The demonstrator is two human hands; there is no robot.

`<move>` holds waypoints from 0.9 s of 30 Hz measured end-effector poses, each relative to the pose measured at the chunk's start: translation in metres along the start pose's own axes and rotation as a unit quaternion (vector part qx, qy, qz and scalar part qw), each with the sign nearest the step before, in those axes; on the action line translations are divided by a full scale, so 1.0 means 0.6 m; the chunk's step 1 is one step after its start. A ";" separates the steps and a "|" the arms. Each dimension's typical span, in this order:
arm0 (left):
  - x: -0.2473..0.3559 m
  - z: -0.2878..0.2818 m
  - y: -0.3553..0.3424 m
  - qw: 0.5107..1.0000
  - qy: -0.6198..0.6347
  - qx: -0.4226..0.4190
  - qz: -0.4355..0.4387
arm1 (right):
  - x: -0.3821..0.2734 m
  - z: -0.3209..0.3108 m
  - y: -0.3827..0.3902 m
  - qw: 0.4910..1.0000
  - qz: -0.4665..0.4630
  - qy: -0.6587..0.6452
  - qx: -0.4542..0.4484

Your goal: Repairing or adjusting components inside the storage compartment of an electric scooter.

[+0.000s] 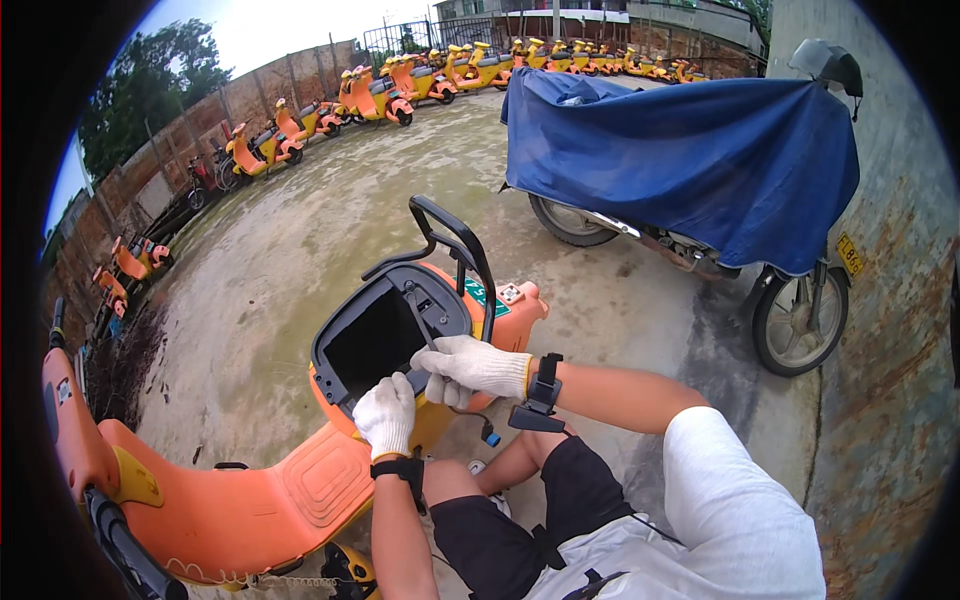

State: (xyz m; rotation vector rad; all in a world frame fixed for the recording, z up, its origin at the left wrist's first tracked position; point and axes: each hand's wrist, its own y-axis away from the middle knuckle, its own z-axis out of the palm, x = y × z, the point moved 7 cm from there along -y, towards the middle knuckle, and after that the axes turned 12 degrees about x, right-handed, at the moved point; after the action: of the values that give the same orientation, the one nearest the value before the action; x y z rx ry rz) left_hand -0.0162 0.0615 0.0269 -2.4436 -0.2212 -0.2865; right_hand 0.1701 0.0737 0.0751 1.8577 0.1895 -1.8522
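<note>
An orange and yellow scooter [310, 480] stands before me with its black storage box [335, 310] open under a black tubular rack [470, 235]. My right hand [475, 368], in a white knit glove, is closed at the box's near right edge. A thin grey bar with a rounded end [420, 318], perhaps a wrench, runs from its fingers across the box. My left hand [385, 413], gloved too, is curled at the near rim; its fingertips hide whatever is in them. Below my right hand, a blue plug [490, 435] hangs on a black cable.
On the right, a motorcycle under a blue cover [680, 160] stands beside a concrete wall [890, 350]. Several orange and yellow scooters [375, 95] line the far brick wall. A coiled cord [240, 577] hangs below the scooter's footboard at lower left.
</note>
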 end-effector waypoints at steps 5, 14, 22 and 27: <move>0.004 -0.006 -0.002 1.000 -0.009 0.016 0.008 | -0.037 -0.115 0.011 0.987 0.013 0.150 0.055; 0.006 -0.009 -0.002 0.999 -0.014 0.032 0.008 | -0.063 -0.197 -0.050 0.947 0.033 0.311 0.071; 0.007 -0.010 -0.003 1.000 0.000 0.029 0.006 | -0.025 -0.214 -0.081 0.942 0.073 0.318 0.076; 0.006 -0.010 -0.002 0.999 -0.008 0.031 0.004 | -0.013 -0.217 -0.075 0.953 0.096 0.282 0.058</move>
State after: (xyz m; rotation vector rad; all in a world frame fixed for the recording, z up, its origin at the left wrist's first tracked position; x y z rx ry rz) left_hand -0.0137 0.0591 0.0329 -2.3855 -0.2242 -0.2526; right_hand 0.2665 0.1722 0.0639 2.3575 0.0893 -1.1912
